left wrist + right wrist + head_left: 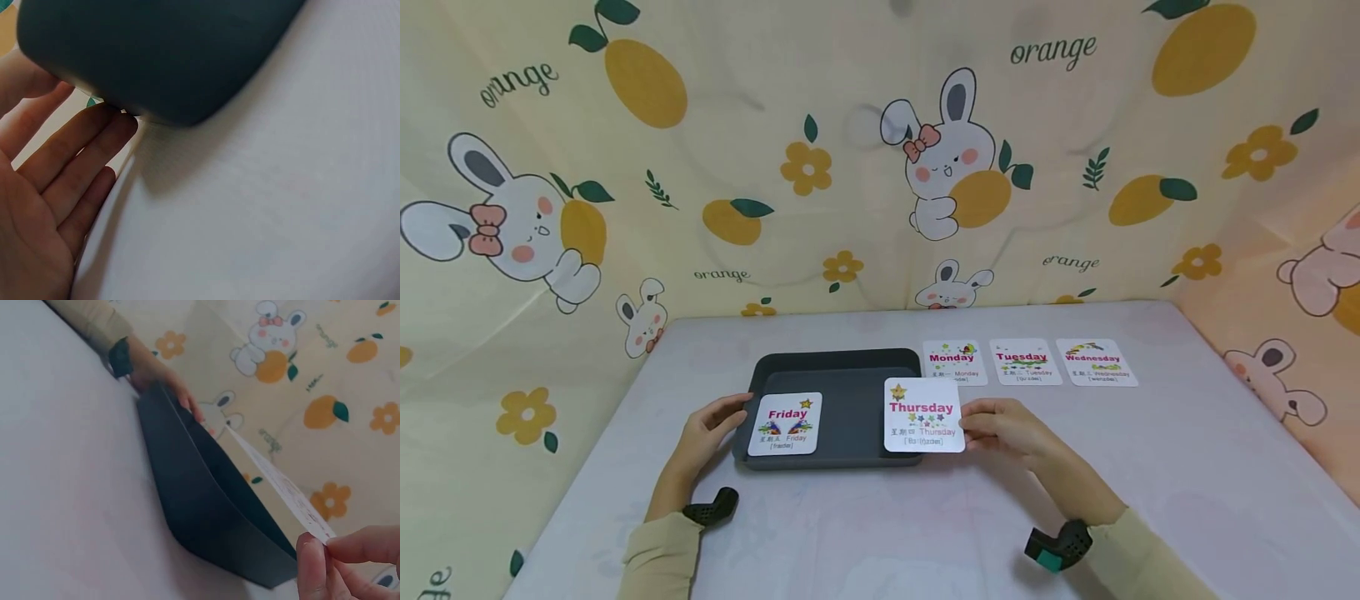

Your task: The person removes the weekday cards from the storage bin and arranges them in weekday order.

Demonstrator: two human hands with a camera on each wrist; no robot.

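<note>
A dark grey tray (842, 371) sits on the white table. Inside it, at the left, lies a "Friday" card (786, 423). My left hand (711, 429) rests with straight fingers against the tray's left edge; the left wrist view shows those fingers (81, 147) touching the tray's corner (162, 56). My right hand (1000, 427) pinches a "Thursday" card (922, 415) by its right edge, holding it above the tray's right rim. In the right wrist view the card (281, 484) appears edge-on, gripped by my fingertips (315, 556) over the tray (206, 506).
Three cards lie in a row behind the tray on the right: "Monday" (955, 362), "Tuesday" (1024, 361), "Wednesday" (1095, 362). A rabbit-and-orange patterned cloth (880, 150) walls the table on three sides. Bare table (1187, 467) stretches to the right and front.
</note>
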